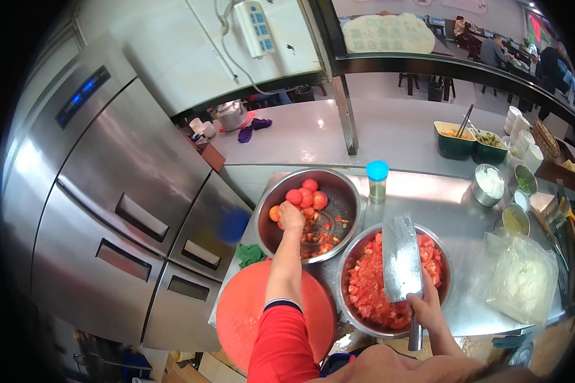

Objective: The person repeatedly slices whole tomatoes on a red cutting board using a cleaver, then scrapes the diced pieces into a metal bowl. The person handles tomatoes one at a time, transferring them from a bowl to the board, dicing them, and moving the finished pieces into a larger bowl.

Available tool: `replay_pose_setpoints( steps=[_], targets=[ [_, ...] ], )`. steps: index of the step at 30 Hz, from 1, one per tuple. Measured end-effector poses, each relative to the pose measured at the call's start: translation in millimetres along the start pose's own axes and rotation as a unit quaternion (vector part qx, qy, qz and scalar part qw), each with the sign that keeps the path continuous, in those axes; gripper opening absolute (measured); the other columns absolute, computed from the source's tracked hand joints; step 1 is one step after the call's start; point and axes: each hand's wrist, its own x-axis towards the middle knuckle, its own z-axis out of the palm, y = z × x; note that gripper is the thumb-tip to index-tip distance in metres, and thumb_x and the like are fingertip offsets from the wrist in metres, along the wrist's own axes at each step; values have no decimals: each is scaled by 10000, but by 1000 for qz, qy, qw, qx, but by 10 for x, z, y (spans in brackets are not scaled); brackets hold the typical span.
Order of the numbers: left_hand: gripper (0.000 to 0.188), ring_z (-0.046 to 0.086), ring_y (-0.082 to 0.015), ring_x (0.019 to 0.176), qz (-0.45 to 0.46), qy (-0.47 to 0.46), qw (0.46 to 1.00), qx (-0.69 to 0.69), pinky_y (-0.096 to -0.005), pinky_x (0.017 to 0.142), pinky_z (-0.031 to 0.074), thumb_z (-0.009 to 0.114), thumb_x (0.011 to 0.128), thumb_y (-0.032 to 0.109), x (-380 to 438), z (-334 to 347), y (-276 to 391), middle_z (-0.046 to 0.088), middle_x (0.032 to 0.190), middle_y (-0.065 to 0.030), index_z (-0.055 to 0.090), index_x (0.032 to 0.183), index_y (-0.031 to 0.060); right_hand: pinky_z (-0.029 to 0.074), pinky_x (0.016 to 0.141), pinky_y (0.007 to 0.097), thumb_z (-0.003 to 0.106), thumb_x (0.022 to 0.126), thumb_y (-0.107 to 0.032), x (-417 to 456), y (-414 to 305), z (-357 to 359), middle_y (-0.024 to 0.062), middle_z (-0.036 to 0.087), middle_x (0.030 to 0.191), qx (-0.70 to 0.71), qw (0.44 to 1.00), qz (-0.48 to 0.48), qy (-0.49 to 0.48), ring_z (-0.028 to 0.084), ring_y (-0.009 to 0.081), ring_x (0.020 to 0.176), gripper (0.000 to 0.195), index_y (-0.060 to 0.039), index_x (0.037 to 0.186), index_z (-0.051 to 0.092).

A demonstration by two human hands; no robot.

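My left hand (292, 218) reaches into a steel basin (261, 230), its fingers against the whole tomatoes (307, 196) at the far left side; the fingertips are hidden, so I cannot tell whether one is gripped. Tomato scraps (322, 242) lie on the basin's bottom. In my right hand (427, 302) is the handle of a cleaver (401, 258), its broad wet blade above a second steel bowl (448, 287). That bowl is filled with chopped tomatoes (370, 282). Below my left forearm lies a round red cutting board (237, 311).
A jar with a blue lid (377, 182) stands behind the bowls. To the right are a plastic bag of pale food (522, 282), a bowl of white contents (489, 184) and green food containers (454, 146). A green cloth (250, 253) touches the basin. Steel refrigerator (124, 167) at left.
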Motion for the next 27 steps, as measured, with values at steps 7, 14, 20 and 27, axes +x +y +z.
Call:
replay_pose_setpoints(
  steps=[7,14,20,27],
  targets=[
    [680,477,-377,1232,-46,-22,994,94,-476,983,493,829,683,204,35,-95,129,503,1255,-193,443,1218,39,462,456,258,452,866,116,147,-12,-146,104,591,966,41,999,35,-9,528,113,510,806,-129,1575,158],
    [525,577,-426,1028,54,87,991,-81,-483,899,492,742,670,204,-711,-1157,-373,586,1087,-205,567,1156,111,449,468,236,480,845,105,314,-26,-163,106,586,1030,45,998,42,-30,538,102,538,772,-51,1548,201],
    [533,477,-453,1197,-7,18,986,168,-529,1004,402,724,739,179,-1479,-1268,-1066,484,1271,-256,530,1217,46,446,465,236,481,840,102,401,90,-216,105,585,1045,56,998,26,-27,532,99,535,779,-54,1550,199],
    [515,519,-425,1162,126,-74,989,23,-475,982,466,613,764,-2,-682,-709,-210,534,1262,-219,537,1267,74,442,446,242,468,849,106,453,148,-197,116,590,1015,42,997,48,-49,517,111,497,798,-87,1565,173]
  ],
)
